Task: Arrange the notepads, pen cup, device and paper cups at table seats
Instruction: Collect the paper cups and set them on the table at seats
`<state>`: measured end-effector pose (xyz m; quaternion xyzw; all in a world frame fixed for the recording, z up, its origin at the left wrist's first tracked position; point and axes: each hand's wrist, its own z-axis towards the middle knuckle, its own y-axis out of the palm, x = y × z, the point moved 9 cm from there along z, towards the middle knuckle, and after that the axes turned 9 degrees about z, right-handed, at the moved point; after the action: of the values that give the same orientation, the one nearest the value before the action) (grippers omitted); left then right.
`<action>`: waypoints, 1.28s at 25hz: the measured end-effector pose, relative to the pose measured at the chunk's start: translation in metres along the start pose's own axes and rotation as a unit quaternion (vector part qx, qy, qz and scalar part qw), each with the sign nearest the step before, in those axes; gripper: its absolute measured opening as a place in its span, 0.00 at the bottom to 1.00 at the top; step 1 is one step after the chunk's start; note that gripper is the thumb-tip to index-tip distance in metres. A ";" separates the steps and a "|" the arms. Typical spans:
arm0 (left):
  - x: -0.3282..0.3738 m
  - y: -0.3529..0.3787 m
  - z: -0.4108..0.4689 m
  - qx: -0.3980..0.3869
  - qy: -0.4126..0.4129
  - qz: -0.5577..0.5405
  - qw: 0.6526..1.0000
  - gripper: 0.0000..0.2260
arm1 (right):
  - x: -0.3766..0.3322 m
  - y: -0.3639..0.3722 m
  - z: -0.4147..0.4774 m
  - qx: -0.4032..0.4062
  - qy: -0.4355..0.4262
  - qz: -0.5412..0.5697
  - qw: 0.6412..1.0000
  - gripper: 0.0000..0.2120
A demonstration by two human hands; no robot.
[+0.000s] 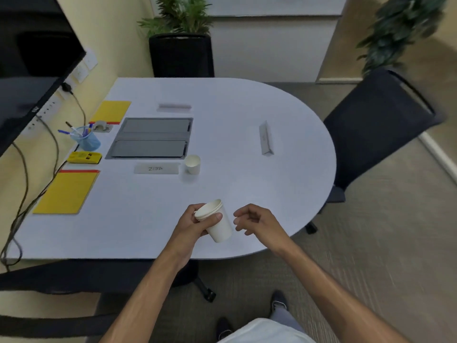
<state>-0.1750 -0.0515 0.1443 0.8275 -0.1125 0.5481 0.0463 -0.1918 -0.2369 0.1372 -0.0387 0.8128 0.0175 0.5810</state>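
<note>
At the lower centre of the frame the left hand [197, 225] grips a nested stack of paper cups [218, 225]. The stack is tilted, mouth toward the upper left, over the near part of the bench [247, 100]. Several rims show, so it appears to be more than one cup. Just right of it the right hand [256, 221] hangs with fingers loosely curled, holding nothing, close to the stack but apart from it.

Farther up, a single cup [193, 164] stands upright just beside a near name card [156, 168], so that seat looks served. Along the left edge lie a yellow notepad [66, 191], the yellow device [84, 157], the blue pen cup [86, 141] and a second notepad [111, 111]. A right-side card [266, 138] and a far card [174, 107] have no cup beside them.

The step in hand looks like dealing out cups. The next move probably calls for the right hand to pull one cup off the stack and stand it by an unserved card.
</note>
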 end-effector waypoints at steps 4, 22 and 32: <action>0.008 0.070 0.009 -0.038 0.010 0.056 0.998 0.26 | 0.007 -0.067 -0.032 0.059 -0.005 0.021 0.998 0.09; 0.049 0.574 0.021 -0.278 0.020 0.074 0.958 0.25 | 0.041 -0.484 -0.195 0.219 -0.061 -0.003 0.974 0.29; 0.089 0.753 0.122 -0.325 0.000 0.045 0.945 0.26 | 0.055 -0.671 -0.161 0.340 -0.060 0.031 0.938 0.31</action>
<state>-0.2110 -0.8188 0.1424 0.7618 -0.3214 0.4829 0.2883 -0.3061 -0.9192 0.1481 0.1879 0.7348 -0.2393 0.6063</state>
